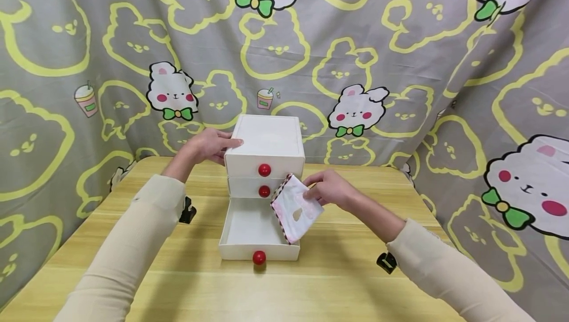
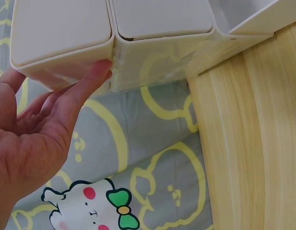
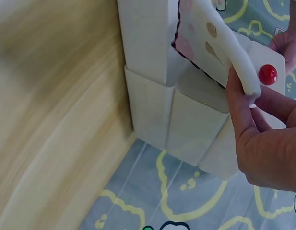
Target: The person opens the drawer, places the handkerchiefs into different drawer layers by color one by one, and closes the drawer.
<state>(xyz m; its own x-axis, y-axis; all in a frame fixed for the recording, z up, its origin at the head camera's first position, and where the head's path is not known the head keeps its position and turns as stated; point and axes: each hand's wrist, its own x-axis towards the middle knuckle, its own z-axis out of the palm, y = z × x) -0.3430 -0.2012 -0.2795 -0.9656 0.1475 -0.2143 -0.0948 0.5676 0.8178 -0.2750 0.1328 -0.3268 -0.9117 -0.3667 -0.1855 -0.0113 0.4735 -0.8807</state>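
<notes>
A small white drawer cabinet (image 1: 268, 137) has three stacked drawers with red knobs; the bottom drawer (image 1: 259, 251) is pulled out toward me. My left hand (image 1: 209, 145) rests at the cabinet's upper left edge, one digit over the top. The left wrist view shows its other fingers (image 2: 92, 79) against the side wall. Between thumb and fingers, my right hand (image 1: 331, 188) pinches a folded white handkerchief (image 1: 295, 208) with a dark checked trim and pink and brown prints. The handkerchief hangs tilted over the right side of the open drawer, hiding part of its inside.
Under the cabinet is a light wooden table (image 1: 200, 282). A grey curtain (image 1: 284, 30) with cartoon bears and rabbits hangs behind and at both sides. Small black devices sit by each wrist, one beside the left sleeve (image 1: 155, 203) and one beside the right sleeve (image 1: 426, 253).
</notes>
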